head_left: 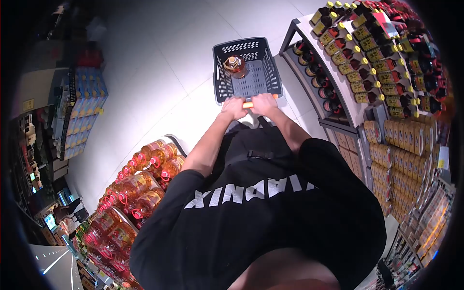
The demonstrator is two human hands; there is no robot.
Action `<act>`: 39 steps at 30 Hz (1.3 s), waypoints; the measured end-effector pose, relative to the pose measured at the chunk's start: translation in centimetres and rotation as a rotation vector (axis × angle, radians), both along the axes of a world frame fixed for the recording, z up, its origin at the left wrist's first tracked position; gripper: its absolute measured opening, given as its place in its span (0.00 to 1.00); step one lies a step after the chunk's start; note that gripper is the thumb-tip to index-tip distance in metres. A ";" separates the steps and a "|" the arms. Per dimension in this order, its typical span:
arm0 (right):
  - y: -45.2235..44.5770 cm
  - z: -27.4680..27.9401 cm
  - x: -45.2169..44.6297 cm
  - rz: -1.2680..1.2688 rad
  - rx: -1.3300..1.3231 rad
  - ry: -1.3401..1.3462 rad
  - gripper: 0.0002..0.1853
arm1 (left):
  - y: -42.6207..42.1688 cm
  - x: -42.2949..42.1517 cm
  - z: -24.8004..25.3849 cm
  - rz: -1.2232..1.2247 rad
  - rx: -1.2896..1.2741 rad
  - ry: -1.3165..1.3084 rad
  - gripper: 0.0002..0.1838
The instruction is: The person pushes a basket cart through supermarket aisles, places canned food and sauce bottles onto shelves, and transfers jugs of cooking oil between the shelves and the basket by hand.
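My left hand (234,108) and my right hand (264,104) are closed around the orange handle (248,105) of a dark grey shopping cart (217,72). They grip it side by side, with a short stretch of orange bar showing between them. Inside the perforated plastic basket, toward its left side, stands a large bottle of amber liquid (237,70) with a carrying handle and a pale cap. The undersides of both hands and the fingertips are hidden from above.
Close on the left are stacked oil bottles (145,186) with red caps. To the right, a shelf (355,104) carries rows of dark bottles with yellow caps, and stacked cans (406,137) stand nearer. Blue cartons (84,111) are piled far left. Pale floor tiles (159,87) run between the displays.
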State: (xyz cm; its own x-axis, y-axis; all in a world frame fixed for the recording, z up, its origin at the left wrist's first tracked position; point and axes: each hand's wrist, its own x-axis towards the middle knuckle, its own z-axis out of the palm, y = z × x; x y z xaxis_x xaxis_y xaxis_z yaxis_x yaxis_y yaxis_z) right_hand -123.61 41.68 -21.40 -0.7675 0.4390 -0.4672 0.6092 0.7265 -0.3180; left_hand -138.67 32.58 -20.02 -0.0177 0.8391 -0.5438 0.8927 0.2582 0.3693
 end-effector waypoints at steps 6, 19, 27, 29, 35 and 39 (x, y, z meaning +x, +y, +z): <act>3.9 0.3 -9.9 -0.252 -0.149 -0.035 0.16 | 5.9 -11.2 -2.1 -0.357 0.299 -0.089 0.31; 0.3 -1.6 -28.2 -0.878 -0.072 -0.076 0.17 | 14.9 -29.0 -2.0 -0.751 -0.251 -0.081 0.18; -9.6 -0.5 -32.3 -1.253 -0.092 -0.105 0.17 | 9.6 -30.8 -4.0 -1.121 0.049 -0.187 0.14; -13.2 -2.1 -33.4 -1.318 -0.035 -0.020 0.16 | 8.0 -31.1 -2.3 -1.210 -0.020 -0.112 0.15; -18.1 -1.3 -43.6 -1.636 -0.039 0.163 0.16 | 6.6 -35.9 -2.7 -1.566 -0.042 0.165 0.17; -17.8 0.7 -48.5 -1.737 -0.122 0.256 0.19 | 7.4 -38.9 -0.9 -1.719 -0.029 0.273 0.19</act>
State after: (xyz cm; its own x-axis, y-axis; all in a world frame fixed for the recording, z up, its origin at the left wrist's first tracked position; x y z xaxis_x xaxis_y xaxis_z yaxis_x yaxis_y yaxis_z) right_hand -172.12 23.88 -20.71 0.4554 0.7296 -0.5101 0.5132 -0.6834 -0.5193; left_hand -177.59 39.99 -20.96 0.7223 -0.0109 -0.6915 0.1641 -0.9686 0.1867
